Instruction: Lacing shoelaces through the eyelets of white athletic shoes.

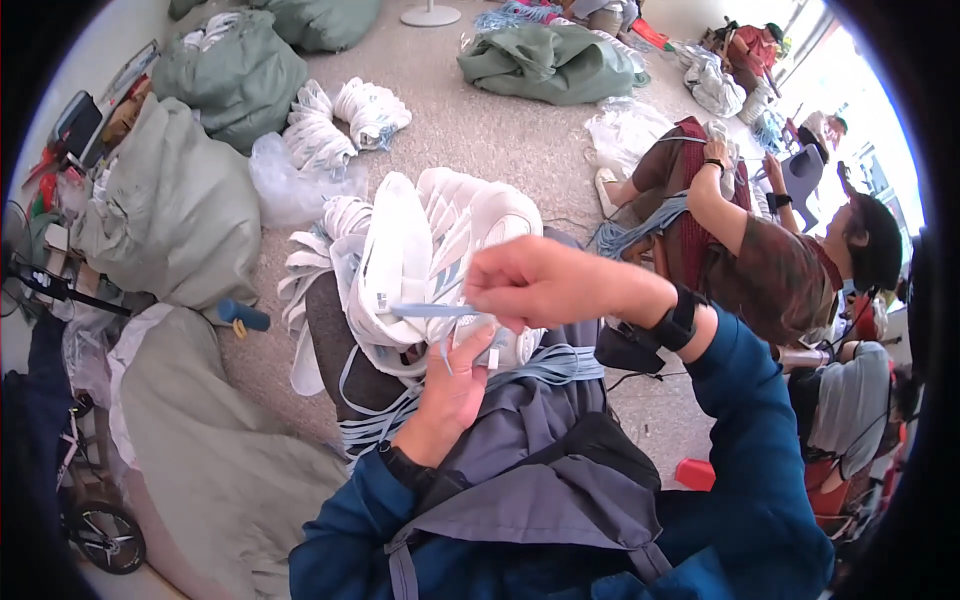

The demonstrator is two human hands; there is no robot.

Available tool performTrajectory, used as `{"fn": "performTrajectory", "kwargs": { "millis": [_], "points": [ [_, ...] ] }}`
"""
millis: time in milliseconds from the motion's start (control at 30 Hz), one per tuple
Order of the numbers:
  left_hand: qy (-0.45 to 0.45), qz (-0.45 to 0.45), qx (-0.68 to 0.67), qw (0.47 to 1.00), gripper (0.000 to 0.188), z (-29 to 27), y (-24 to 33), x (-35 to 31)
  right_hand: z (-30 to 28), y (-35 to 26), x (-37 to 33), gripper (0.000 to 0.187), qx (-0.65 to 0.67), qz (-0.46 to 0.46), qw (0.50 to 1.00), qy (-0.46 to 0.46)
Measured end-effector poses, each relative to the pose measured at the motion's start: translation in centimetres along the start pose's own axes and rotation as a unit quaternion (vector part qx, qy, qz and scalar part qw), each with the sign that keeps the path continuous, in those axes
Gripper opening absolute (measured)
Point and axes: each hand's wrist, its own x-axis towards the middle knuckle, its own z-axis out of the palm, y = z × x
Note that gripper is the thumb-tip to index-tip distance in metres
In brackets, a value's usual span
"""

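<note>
A stack of white shoe uppers lies across my lap. My right hand is closed in a pinch on a light blue shoelace, whose flat end sticks out to the left over the uppers. Just below it, my left hand grips the near edge of a white shoe upper, thumb on top; its other fingers are partly hidden. A bundle of light blue laces lies over my lap, beneath the uppers, with loose strands hanging on the left.
Large grey-green sacks stand along the left, with bundled white uppers on the floor beyond. Grey-green cloth spreads at the near left beside a blue cylinder. A co-worker sits at my right with blue laces.
</note>
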Motion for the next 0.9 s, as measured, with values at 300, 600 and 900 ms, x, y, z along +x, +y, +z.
{"fn": "performTrajectory", "kwargs": {
  "millis": [300,600,900],
  "points": [
    [-0.003,-0.057,-0.006,0.998,0.039,-0.5,0.4,0.2,0.6,5.4,-1.2,0.015,-0.027,0.081,0.990,0.116],
    [-0.001,-0.068,-0.020,0.997,0.035,0.2,0.6,0.1,-0.4,3.8,0.6,0.011,-0.285,-0.052,0.953,0.094],
    [0.053,-0.088,-0.049,0.993,0.031,0.1,1.0,0.2,-1.1,4.2,-2.3,0.015,-0.115,0.033,0.991,0.055]
  ]
}}
